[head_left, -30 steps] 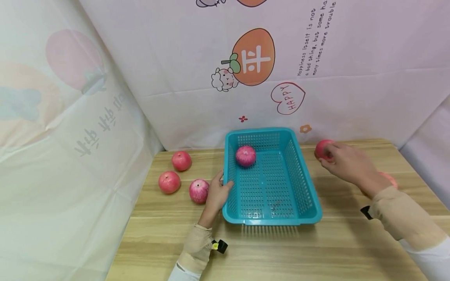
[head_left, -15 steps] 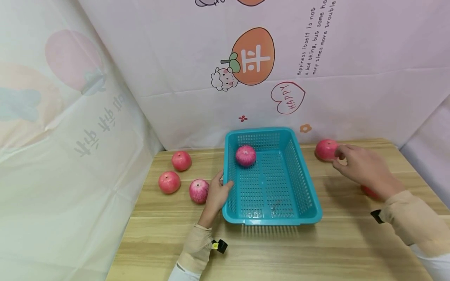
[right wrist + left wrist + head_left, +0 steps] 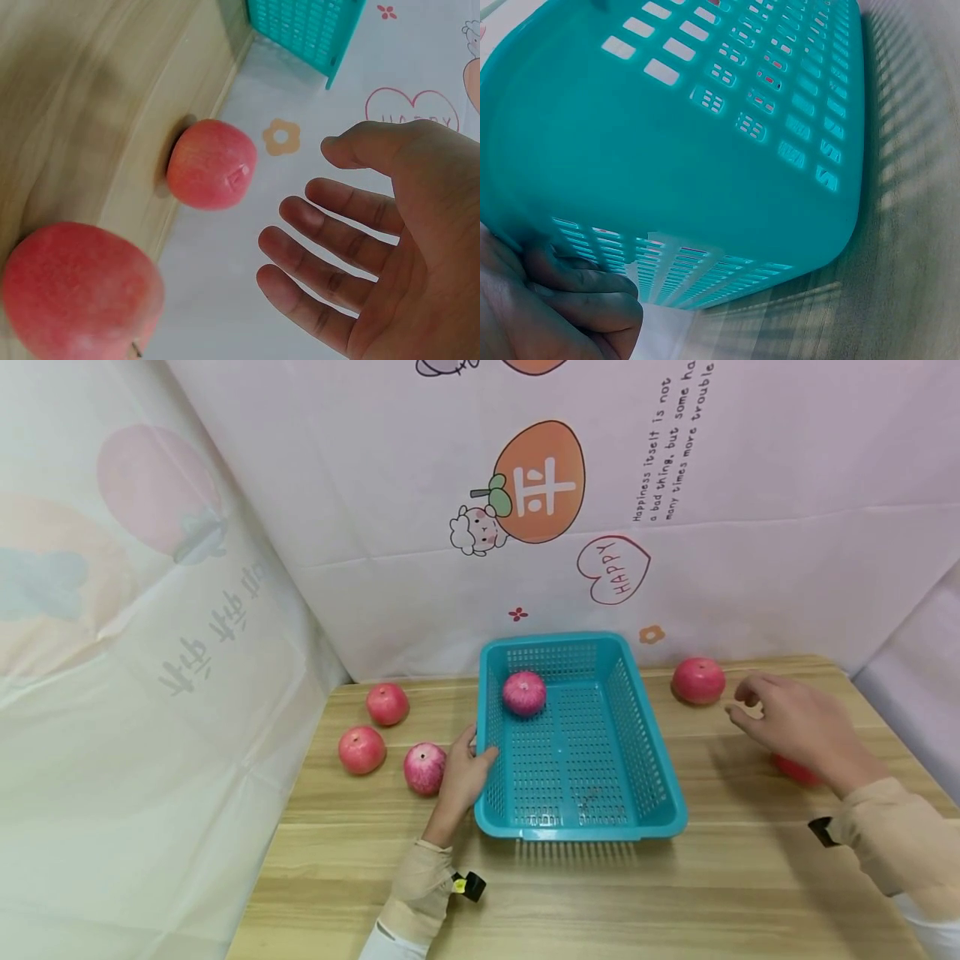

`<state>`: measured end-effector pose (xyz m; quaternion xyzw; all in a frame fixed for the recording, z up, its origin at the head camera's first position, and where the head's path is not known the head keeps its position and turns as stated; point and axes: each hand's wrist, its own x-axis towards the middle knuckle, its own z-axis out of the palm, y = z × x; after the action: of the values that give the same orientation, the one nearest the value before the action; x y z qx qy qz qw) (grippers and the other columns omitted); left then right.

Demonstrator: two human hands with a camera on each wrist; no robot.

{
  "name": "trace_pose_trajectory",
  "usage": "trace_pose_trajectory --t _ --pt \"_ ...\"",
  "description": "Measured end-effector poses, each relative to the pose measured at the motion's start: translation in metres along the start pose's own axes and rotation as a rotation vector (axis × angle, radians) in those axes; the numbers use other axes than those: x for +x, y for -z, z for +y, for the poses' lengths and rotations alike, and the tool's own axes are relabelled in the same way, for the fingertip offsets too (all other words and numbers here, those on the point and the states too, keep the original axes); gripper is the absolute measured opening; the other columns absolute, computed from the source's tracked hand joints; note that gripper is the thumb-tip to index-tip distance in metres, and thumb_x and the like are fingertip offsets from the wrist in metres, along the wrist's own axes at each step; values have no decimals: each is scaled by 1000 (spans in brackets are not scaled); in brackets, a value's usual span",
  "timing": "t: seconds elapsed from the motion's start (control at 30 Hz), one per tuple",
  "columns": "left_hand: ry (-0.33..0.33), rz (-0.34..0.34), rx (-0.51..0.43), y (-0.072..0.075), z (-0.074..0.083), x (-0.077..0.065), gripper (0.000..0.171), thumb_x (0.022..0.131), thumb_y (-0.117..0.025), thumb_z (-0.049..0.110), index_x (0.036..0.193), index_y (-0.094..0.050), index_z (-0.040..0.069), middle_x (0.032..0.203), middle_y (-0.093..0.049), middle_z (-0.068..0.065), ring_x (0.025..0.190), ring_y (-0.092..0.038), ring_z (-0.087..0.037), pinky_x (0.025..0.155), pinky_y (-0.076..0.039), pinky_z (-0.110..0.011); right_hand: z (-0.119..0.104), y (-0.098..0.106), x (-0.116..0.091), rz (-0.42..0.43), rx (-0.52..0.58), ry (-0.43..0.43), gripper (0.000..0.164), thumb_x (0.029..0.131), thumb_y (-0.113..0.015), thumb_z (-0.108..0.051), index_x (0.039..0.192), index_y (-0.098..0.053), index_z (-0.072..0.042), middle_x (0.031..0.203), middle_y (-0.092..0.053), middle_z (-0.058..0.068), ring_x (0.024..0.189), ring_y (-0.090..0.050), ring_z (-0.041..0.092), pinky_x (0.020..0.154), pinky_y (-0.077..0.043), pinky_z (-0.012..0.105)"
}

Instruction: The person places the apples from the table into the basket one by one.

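Note:
My left hand grips the left rim of a teal plastic basket, fingers outside and thumb over the edge; the left wrist view shows its curled fingers against the perforated wall. In the basket's back left corner sits a pinkish-purple apple. Over the table's right side hovers my right hand, holding nothing, its fingers relaxed and apart in the right wrist view. A red apple stands just left of it at the back. Another red apple is partly hidden below that hand.
Left of the basket lie two red apples and a streaked purple apple, the latter beside my left hand. The wooden table ends at a printed cloth backdrop. Another cloth hangs along the left side.
My right hand has drawn back to the right, away from the red apple at the back, which stays on the table. The left hand and basket have not moved.

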<state>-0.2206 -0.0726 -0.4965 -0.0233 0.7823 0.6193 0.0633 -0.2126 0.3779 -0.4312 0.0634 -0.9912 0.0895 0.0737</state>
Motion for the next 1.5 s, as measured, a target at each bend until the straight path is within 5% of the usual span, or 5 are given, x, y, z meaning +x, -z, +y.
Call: trace_pose_trajectory --t 0.7,1.0,1.3,1.5 --pt "1 11 36 1 -2 1 58 95 -56 19 150 -38 14 115 -69 -21 100 -71 -31 74 -61 -39 24 -8 -15 -57 12 -64 41 92 -58 -47 107 -64 -10 108 -67 11 92 -64 37 56 -47 49" --pt "13 11 35 0 -1 1 59 95 -57 20 151 -38 14 114 -69 -18 100 -70 -32 76 -60 -40 37 -19 -23 -64 12 -83 49 92 -57 -51 113 -64 -8 121 -59 20 110 -47 46 69 -43 61" --pt "21 8 25 1 -1 1 60 95 -57 21 151 -37 14 113 -69 -18 100 -70 -33 77 -60 -43 47 -27 -29 -49 9 -73 47 91 -62 -43 114 -61 -2 127 -49 27 111 -39 52 81 -39 67" --pt "20 7 19 1 -1 0 58 95 -57 21 150 -39 16 113 -69 -18 99 -70 -34 76 -60 -43 55 -33 -37 -32 -7 -68 50 89 -64 -42 116 -60 0 127 -46 30 107 -40 54 77 -40 65"
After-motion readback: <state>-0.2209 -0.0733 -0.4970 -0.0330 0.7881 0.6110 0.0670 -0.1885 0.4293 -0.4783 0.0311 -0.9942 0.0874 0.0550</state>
